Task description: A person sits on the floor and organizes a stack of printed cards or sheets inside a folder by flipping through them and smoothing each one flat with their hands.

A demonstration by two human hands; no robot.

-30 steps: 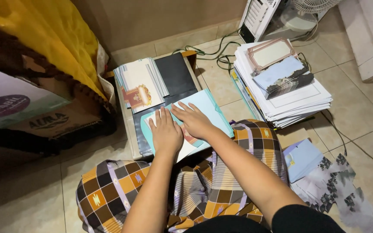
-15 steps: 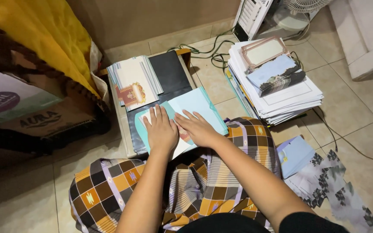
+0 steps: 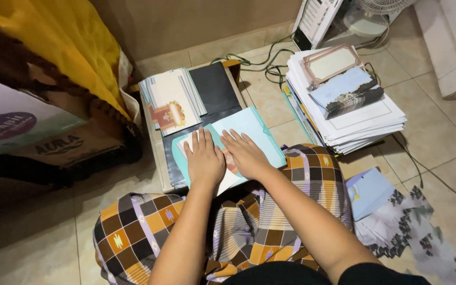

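- Down on the low dark board (image 3: pixel 215 89) in front of the lap, both hands lie flat side by side on a light teal folder (image 3: pixel 257 129).
- left hand (image 3: pixel 204 158) is palm down, fingers straight and close together, gripping nothing, covering the folder's left part and a white sheet (image 3: pixel 227 182) poking out below.
- right hand (image 3: pixel 246 153) is also flat, fingers slightly fanned, pressing the folder's middle.
- hard to tell what's under the palms; a bit of reddish print peeks out between the hands.
- one small stack of cards (image 3: pixel 172 100) sits just beyond the left hand, one big pile of white papers (image 3: pixel 354 113) off to the right on the floor.
- count: two hands, one folder.
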